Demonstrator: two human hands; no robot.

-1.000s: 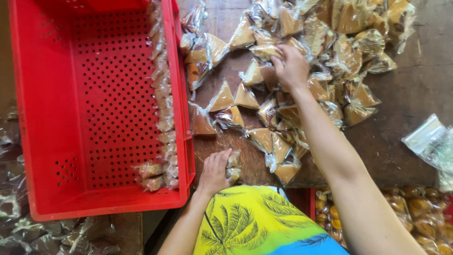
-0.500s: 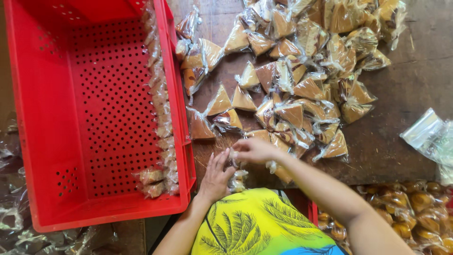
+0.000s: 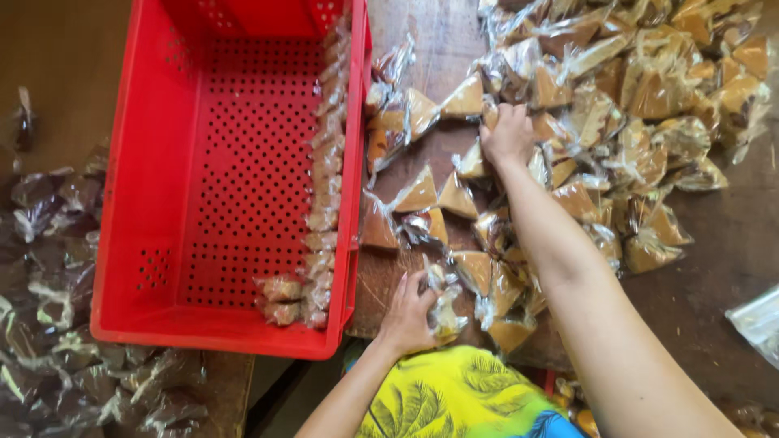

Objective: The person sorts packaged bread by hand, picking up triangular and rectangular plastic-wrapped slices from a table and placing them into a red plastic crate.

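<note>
Head view, looking straight down on a dark wooden worktop (image 3: pixel 722 243). The right hand (image 3: pixel 507 136) is stretched out to the middle of the worktop, where the big heap of wrapped wedges (image 3: pixel 641 89) piled toward the far right corner begins. It lies knuckles up on the packets there, fingers curled down into them. Whether they have closed on one I cannot tell, because the back of the hand hides the grip.

The left hand (image 3: pixel 408 315) is down at the near edge, fingers wrapped around a small bunch of packets (image 3: pixel 445 307), clear film bulging out past the fingertips. Just beside it lie more loose wedges (image 3: pixel 487 276), touching one another.

These packets look light: each is a brown triangular piece in thin clear plastic with a twisted, gathered top. The film looks slick and crinkly, so a flat pinch on the side would likely slide. The gathered neck, or a cupped hold around the solid wedge, seems the surer place. The wedge inside looks firm but could chip or crumble at its corners if squeezed hard.

To the left of the hands, its wall touching the packets, sits a red perforated crate (image 3: pixel 146 203). A row of packets (image 3: pixel 324 186) stands along its right inner wall, with a couple more at its near end. Left of the crate, more filled bags (image 3: pixel 49 243) lie in a dim heap. A yellow leaf-print garment (image 3: pixel 462 401) shows at the bottom.
</note>
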